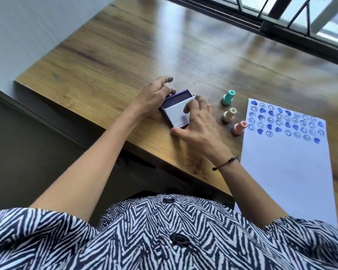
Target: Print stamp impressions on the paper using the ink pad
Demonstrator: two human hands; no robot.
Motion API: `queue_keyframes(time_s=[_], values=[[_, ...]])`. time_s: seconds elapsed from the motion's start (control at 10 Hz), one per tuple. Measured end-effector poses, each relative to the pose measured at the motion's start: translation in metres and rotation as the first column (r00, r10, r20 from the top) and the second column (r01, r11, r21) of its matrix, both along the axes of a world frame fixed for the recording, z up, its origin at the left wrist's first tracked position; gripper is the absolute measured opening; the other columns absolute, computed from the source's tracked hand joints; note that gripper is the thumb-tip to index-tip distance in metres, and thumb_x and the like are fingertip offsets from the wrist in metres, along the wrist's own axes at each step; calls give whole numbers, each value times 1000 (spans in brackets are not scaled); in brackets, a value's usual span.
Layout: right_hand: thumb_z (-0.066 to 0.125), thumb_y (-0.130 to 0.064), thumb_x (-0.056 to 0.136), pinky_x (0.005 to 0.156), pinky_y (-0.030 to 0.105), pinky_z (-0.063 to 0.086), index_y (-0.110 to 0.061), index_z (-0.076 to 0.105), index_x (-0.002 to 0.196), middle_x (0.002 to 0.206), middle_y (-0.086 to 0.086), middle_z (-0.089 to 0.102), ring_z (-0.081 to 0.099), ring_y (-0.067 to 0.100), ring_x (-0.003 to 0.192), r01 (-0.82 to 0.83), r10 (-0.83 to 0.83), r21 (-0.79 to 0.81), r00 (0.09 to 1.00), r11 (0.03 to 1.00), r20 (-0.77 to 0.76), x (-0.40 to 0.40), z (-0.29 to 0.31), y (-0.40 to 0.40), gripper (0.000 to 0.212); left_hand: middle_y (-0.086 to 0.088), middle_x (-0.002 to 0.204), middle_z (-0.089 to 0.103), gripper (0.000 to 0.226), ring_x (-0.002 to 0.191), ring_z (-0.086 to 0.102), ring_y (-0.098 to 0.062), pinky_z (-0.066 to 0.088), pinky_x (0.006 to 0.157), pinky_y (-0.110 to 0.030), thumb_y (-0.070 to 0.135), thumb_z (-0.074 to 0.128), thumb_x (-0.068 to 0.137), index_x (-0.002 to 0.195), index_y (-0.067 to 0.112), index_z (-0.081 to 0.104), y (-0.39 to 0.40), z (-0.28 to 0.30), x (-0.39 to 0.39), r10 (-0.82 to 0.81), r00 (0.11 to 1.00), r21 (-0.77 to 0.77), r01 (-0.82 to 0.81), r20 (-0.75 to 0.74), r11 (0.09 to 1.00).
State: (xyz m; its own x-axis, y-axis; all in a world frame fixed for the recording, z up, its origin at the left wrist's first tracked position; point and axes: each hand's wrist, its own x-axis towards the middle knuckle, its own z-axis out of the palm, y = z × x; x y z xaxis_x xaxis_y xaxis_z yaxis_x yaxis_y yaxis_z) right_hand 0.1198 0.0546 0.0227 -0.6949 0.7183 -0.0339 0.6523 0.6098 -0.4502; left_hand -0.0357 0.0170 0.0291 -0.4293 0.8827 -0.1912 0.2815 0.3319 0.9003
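A purple ink pad (pixel 173 103) with a white lid (pixel 177 114) lies near the table's left front edge. My left hand (pixel 154 96) grips the pad's left side. My right hand (pixel 198 123) rests on the lid, fingers on its right edge and thumb at its near corner; the lid sits partly over the pad, leaving a dark strip at the back uncovered. To the right stand three small stamps: a teal stamp (pixel 228 97), a cream stamp (pixel 229 114) and a pink stamp (pixel 239 128). A white paper (pixel 287 168) on the right carries several rows of blue smiley and heart prints across its top.
The wooden table (pixel 125 55) stretches back to a window frame (pixel 281 22) at the far right. A white wall (pixel 27 26) runs along the left side. The table's front edge lies close to my striped shirt (pixel 164 240).
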Motion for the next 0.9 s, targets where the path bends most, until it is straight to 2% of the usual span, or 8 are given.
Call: queue_keyframes(time_s=[0.4,0.7,0.8,0.9], values=[[74,-42,61,100,44,33,-16,45,107,144,10,32,32,34,124,-29,31,-28,998,999,59,-11,3,11,60,-8,117,66,40,110,59,-20,42,104,-42,16,37,91,131,15,41,1,2,0,-6,1000,-3,6,16,1000],[79,-42,55,90,41,40,-12,44,107,128,11,41,37,31,113,-38,40,-54,999,998,37,-33,1,20,70,-10,114,68,40,114,57,-15,37,108,-36,14,39,89,128,10,44,6,0,-1,16,1000,-8,-15,21,1000],[79,-44,57,93,42,40,-10,43,110,130,12,40,37,32,115,-32,34,-61,999,998,32,-33,4,21,72,-9,114,68,40,114,56,-15,37,108,-37,14,40,88,127,11,45,9,6,-3,24,1000,-23,-24,20,999],[76,-46,62,107,44,33,-13,37,121,144,13,30,29,33,130,-44,47,-59,998,997,37,-30,3,17,78,-10,113,68,40,112,57,-19,40,104,-38,13,39,88,126,11,46,10,3,-1,45,997,-15,-46,-58,999]])
